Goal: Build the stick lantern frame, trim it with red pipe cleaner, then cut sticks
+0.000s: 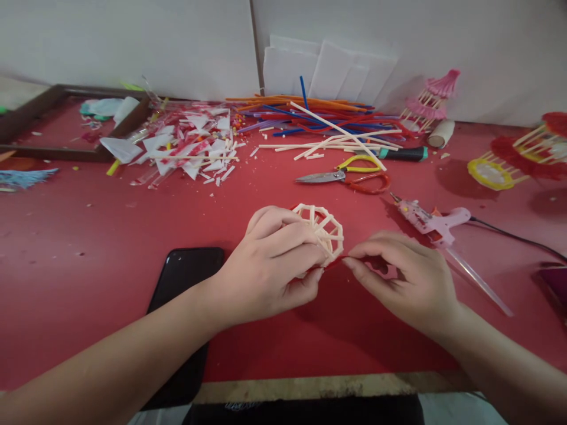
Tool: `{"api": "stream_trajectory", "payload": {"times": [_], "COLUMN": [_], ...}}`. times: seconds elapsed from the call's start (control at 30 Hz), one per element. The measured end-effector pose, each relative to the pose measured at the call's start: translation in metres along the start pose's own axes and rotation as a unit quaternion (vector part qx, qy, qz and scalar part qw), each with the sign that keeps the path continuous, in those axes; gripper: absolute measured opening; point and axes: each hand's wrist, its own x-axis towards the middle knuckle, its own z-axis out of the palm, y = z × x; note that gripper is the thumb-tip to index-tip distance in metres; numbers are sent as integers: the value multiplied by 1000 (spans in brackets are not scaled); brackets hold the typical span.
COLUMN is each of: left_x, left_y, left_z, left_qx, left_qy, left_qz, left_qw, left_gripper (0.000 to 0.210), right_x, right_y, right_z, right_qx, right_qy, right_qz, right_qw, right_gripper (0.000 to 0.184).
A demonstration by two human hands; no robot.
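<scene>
Evidently the work was in the two hands, above the red tabletop (248, 348) and near its front edge. The left hand (270, 265) grasped a spoked, wheel-shaped frame (326, 221) of pale sticks, its fingers covering the frame's left part, while the hub, several spokes and the right side of the rim showed past them. A thin red strand (335, 263) ran from the frame's lower edge to the right hand (405, 280), which pinched its end between thumb and forefinger; the other fingers were curled in.

A black smartphone (188, 271) lay partly beneath the left forearm. Beyond the right hand a pink glue gun (425, 219) rested on its side, a clear glue stick (481, 282) extending from its rear and a black cord (518, 235) trailing rightward. Farther back lay scissors (339, 176) with one yellow and one red handle, blades pointing left, just in front of a heap of coloured sticks (319, 118). To that heap's left spread a pile of red and white scraps (190, 141). At the far right stood a pink tiered model (427, 109).
</scene>
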Motion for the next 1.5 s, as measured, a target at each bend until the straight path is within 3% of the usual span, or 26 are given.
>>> {"api": "stream_trajectory", "payload": {"times": [0.33,0.73,1.07,1.43,1.5], "left_x": [-1,0,0,0,0], "left_y": [0,1,0,0,0], "left_z": [-2,-3,-2,-2,-3], "left_qx": [-17,15,15,4,2], "left_qy": [-22,-37,-23,-31,-31], "left_qz": [2,3,25,20,20], "left_qw": [1000,999,999,999,999], "left_gripper": [11,8,10,12,13], "right_x": [3,5,5,2,2], "right_y": [0,-2,-3,6,8], "right_z": [-5,-11,-5,-3,-3], "right_qx": [1,50,8,42,41], "right_qy": [-8,-37,-7,-31,-35], "right_qz": [-12,-86,-29,5,1], "right_qw": [1000,994,1000,999,999], "right_gripper": [8,11,10,5,14]}}
